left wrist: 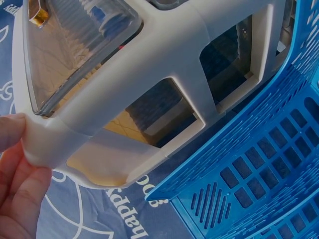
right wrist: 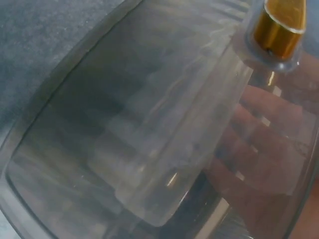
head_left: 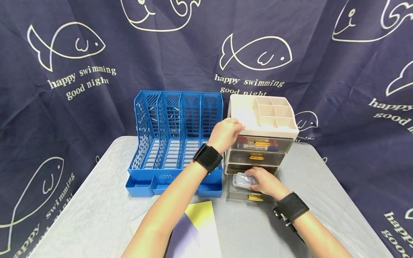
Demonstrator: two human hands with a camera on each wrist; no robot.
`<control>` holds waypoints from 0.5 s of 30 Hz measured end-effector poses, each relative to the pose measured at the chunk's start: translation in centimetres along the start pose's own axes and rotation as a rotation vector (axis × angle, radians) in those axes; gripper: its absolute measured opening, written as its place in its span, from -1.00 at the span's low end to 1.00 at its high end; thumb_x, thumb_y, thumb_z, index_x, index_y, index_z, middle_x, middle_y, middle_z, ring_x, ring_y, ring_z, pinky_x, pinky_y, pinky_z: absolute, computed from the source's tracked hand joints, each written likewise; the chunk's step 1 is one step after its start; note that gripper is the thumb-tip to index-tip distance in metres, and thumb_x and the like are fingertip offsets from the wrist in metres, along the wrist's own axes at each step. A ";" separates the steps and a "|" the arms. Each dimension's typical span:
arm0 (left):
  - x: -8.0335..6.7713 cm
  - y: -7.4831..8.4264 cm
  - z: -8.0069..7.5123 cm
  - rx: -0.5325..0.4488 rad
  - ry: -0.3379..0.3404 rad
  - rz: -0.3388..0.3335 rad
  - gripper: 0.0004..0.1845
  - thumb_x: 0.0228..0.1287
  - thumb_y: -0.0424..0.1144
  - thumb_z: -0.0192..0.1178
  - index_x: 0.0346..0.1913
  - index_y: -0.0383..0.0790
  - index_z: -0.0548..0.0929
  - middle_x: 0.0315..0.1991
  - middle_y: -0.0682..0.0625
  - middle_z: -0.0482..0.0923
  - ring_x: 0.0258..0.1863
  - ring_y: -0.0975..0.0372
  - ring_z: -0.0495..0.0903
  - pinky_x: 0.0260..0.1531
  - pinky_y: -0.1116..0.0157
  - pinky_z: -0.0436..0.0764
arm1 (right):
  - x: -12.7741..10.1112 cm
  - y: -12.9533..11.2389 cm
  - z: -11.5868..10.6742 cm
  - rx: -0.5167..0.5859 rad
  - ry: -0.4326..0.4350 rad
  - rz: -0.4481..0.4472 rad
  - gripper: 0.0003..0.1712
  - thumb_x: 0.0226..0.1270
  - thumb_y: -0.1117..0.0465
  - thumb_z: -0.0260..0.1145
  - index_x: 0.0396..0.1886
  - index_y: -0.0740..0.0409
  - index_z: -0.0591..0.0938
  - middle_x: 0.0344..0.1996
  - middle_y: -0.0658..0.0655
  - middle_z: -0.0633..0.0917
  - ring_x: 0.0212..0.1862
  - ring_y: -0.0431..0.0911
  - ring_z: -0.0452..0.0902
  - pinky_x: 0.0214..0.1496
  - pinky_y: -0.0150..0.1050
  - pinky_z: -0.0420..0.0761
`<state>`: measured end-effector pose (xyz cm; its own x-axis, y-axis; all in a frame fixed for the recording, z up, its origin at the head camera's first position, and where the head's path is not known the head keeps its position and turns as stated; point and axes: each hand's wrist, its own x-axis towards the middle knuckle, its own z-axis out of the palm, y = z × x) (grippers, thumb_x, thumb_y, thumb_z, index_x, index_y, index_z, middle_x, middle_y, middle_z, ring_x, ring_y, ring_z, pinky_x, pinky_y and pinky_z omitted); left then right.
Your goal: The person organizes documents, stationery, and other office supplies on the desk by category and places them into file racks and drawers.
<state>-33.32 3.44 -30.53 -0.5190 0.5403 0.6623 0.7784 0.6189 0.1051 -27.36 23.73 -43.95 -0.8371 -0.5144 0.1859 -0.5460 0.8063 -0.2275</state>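
Note:
A cream drawer organizer (head_left: 267, 114) with three clear drawers and gold handles stands at the table's back. My left hand (head_left: 235, 128) grips its top front left corner; in the left wrist view the fingers (left wrist: 17, 164) pinch that cream corner (left wrist: 55, 134). The bottom drawer (head_left: 240, 195) is pulled out. Over it, my right hand (head_left: 253, 179) holds a small clear plastic box (head_left: 242, 180). In the right wrist view the fingers (right wrist: 264, 149) and the clear box (right wrist: 164, 164) show blurred through the drawer's wall, below its gold handle (right wrist: 279, 22).
A blue slotted file rack (head_left: 174, 139) stands right beside the organizer on its left, also seen at close range (left wrist: 259, 179). Yellow and purple paper sheets (head_left: 200, 225) lie near the front edge of the grey table (head_left: 96, 208). A dark fish-print cloth hangs behind.

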 end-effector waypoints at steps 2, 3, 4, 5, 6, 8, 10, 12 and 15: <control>0.0 0.0 0.0 -0.003 -0.002 0.001 -0.86 0.28 -0.30 0.21 -0.22 -0.13 0.77 -0.27 0.03 0.68 -0.16 0.22 0.62 -0.09 0.37 0.59 | -0.1 -0.1 -0.1 0.001 0.004 0.004 -0.45 -0.13 0.33 0.53 -0.05 0.34 0.60 -0.15 0.24 0.65 -0.10 0.08 0.57 -0.07 -0.05 0.57; -0.1 0.0 0.0 -0.004 -0.002 0.003 -0.86 0.28 -0.31 0.21 -0.22 -0.13 0.77 -0.27 0.03 0.68 -0.16 0.22 0.62 -0.09 0.37 0.59 | -0.1 -0.1 -0.1 0.001 0.009 0.000 -0.45 -0.13 0.32 0.53 -0.05 0.35 0.60 -0.15 0.24 0.65 -0.10 0.08 0.57 -0.07 -0.04 0.57; -0.1 0.0 0.0 -0.004 -0.002 0.004 -0.86 0.28 -0.31 0.21 -0.22 -0.13 0.76 -0.27 0.03 0.68 -0.16 0.22 0.62 -0.09 0.37 0.59 | -0.1 -0.2 -0.2 0.005 0.014 -0.001 -0.44 -0.13 0.32 0.53 -0.05 0.36 0.60 -0.15 0.24 0.65 -0.10 0.08 0.57 -0.06 -0.04 0.57; 0.0 -0.1 0.0 -0.005 -0.002 0.004 -0.86 0.28 -0.32 0.21 -0.21 -0.13 0.76 -0.27 0.03 0.68 -0.16 0.22 0.62 -0.09 0.37 0.59 | -0.2 -0.2 -0.3 0.004 0.022 -0.004 -0.44 -0.13 0.31 0.54 -0.05 0.36 0.60 -0.15 0.24 0.65 -0.10 0.09 0.57 -0.05 -0.03 0.57; 0.0 -0.1 0.0 -0.005 -0.003 0.004 -0.86 0.28 -0.32 0.20 -0.21 -0.13 0.76 -0.27 0.03 0.68 -0.16 0.22 0.62 -0.09 0.37 0.59 | -0.2 -0.3 -0.5 0.002 0.031 -0.009 -0.44 -0.14 0.30 0.54 -0.05 0.35 0.60 -0.15 0.24 0.65 -0.09 0.09 0.58 -0.04 -0.03 0.57; 0.0 -0.1 0.0 -0.005 -0.003 0.003 -0.86 0.28 -0.32 0.21 -0.21 -0.13 0.76 -0.27 0.03 0.68 -0.16 0.22 0.62 -0.08 0.37 0.59 | -0.3 -0.4 -0.8 -0.002 0.051 -0.016 -0.44 -0.15 0.30 0.53 -0.06 0.34 0.61 -0.15 0.23 0.65 -0.09 0.09 0.58 -0.02 -0.02 0.56; 0.0 -0.1 0.0 -0.006 -0.004 -0.001 -0.85 0.28 -0.33 0.21 -0.21 -0.12 0.76 -0.27 0.03 0.68 -0.16 0.22 0.62 -0.08 0.38 0.58 | -0.4 -0.6 -1.1 -0.003 0.063 -0.019 -0.46 -0.15 0.30 0.52 -0.07 0.33 0.61 -0.16 0.21 0.65 -0.08 0.09 0.58 0.00 -0.02 0.56; 0.0 -0.1 0.0 -0.007 -0.005 -0.001 -0.85 0.28 -0.32 0.21 -0.21 -0.12 0.77 -0.27 0.03 0.69 -0.16 0.23 0.62 -0.08 0.38 0.59 | -0.4 -0.8 -1.4 -0.010 0.071 -0.023 -0.47 -0.15 0.31 0.50 -0.08 0.32 0.61 -0.16 0.20 0.65 -0.08 0.08 0.58 0.01 -0.02 0.55; 0.0 -0.1 0.0 -0.005 -0.003 0.004 -0.86 0.28 -0.32 0.21 -0.22 -0.12 0.77 -0.27 0.03 0.69 -0.16 0.23 0.62 -0.10 0.37 0.59 | -0.4 -1.2 -2.0 -0.012 0.074 -0.028 -0.49 -0.13 0.32 0.48 -0.07 0.33 0.61 -0.16 0.20 0.65 -0.08 0.08 0.59 0.02 -0.03 0.56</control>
<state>-33.33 3.37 -30.54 -0.5171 0.5443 0.6605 0.7821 0.6141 0.1062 -26.27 23.53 -41.86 -0.8166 -0.5142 0.2624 -0.5683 0.7957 -0.2094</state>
